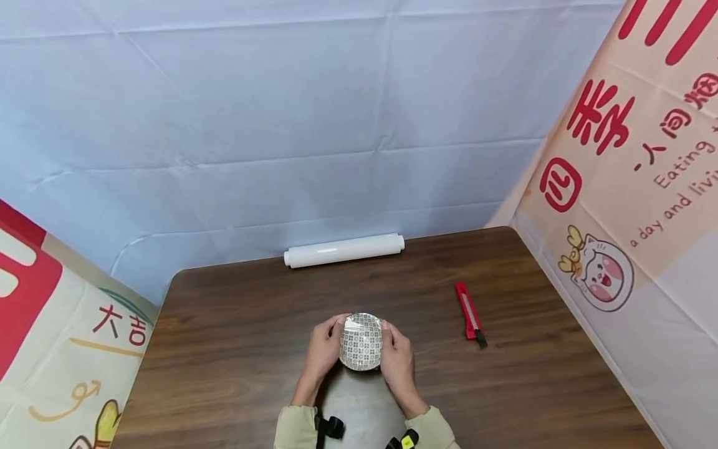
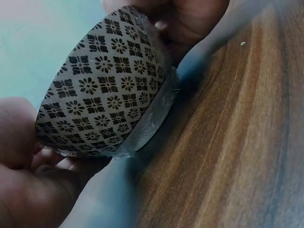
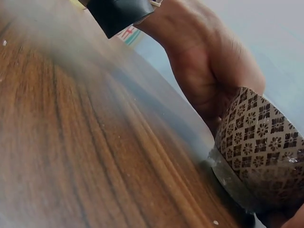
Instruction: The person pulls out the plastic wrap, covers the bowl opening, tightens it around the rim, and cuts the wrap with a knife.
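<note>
A bowl (image 1: 361, 343) with a brown-and-white flower pattern is between my two hands near the table's front. Shiny clear plastic film covers its top; in the left wrist view the film bunches in wrinkles around the bowl's foot (image 2: 154, 116). My left hand (image 1: 324, 349) grips the left side, thumb up at the rim, and my right hand (image 1: 398, 358) grips the right side the same way. The right wrist view shows the patterned outer wall (image 3: 261, 142) and the base close over the wood. Fingers under the bowl are partly hidden.
A white roll of plastic film (image 1: 344, 251) lies along the table's back edge. To the right on the wooden table (image 1: 235, 337) is a red utility knife (image 1: 470, 315). A pale cloth (image 1: 252, 125) hangs behind, with printed cloths at both sides.
</note>
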